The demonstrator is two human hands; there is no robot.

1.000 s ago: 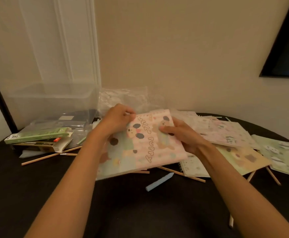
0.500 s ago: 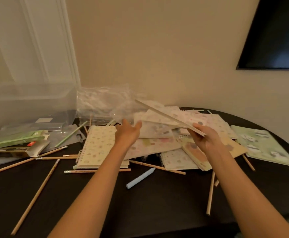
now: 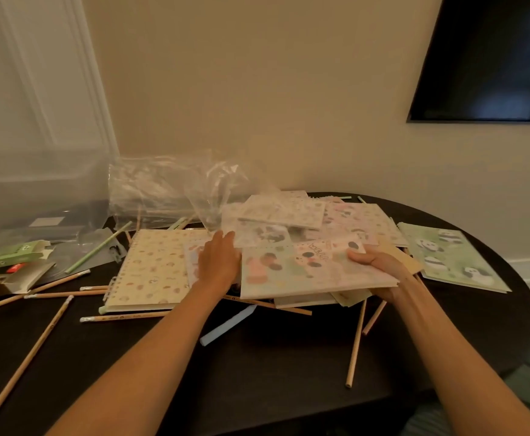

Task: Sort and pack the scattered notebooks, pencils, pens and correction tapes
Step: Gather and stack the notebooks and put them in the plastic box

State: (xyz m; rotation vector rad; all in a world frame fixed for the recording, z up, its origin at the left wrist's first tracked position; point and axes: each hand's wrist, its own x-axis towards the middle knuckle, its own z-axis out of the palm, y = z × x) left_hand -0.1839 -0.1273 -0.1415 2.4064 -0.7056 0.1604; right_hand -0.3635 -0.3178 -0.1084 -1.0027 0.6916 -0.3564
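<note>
Notebook [image 3: 304, 269] above the dark table [image 3: 257, 372], beige wall [image 3: 257, 89] behind; long axis crosswise. It is gripped by the right hand [image 3: 380, 265]; the left hand [image 3: 218, 262] is laid flat beside it.

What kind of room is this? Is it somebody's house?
Probably a room in a home: a dark rounded table strewn with cartoon notebooks, a black flat screen hung on the cream wall, and white panelled woodwork.

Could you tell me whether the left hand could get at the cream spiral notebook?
Probably yes: the left hand rests flat right beside the cream spiral notebook, whose cover lies mostly bare.
</note>
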